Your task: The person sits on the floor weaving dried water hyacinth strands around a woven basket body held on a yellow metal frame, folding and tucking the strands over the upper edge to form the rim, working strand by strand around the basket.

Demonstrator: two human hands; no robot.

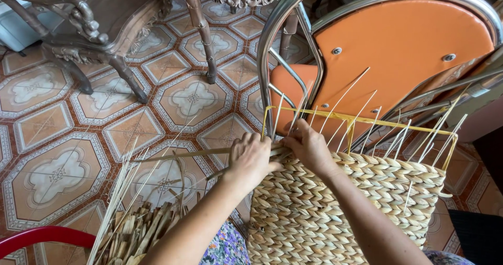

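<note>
The basket point(346, 202) stands half-woven at the person's lap, its braided wall rising to a yellow frame point(361, 121) with thin pale stakes point(343, 94) sticking up and fanning out. Both hands work at its top left corner. The left hand point(250, 159) has its grip closed around a flat strand point(183, 154) that runs out leftwards over the floor point(68, 118). The right hand point(310, 147) pinches the weave at the rim, fingers curled tight on the last braid; what exactly lies under them is hidden.

The likeliest fault, as I judge it, is loss of tension: if the right hand lets go before the strand is pulled snug, the top row may slacken and sit uneven against the rows below. The stakes look brittle and lean at odd angles, so a hard pull on the strand could bend or snap one near the corner. The long free end could also catch on the bundle point(139, 233) of reeds lying at the lower left, near the red rim point(47, 236), and drag or fray. The orange chair point(398, 50) stands close behind the frame, and stakes may snag on its metal tubes.
</note>
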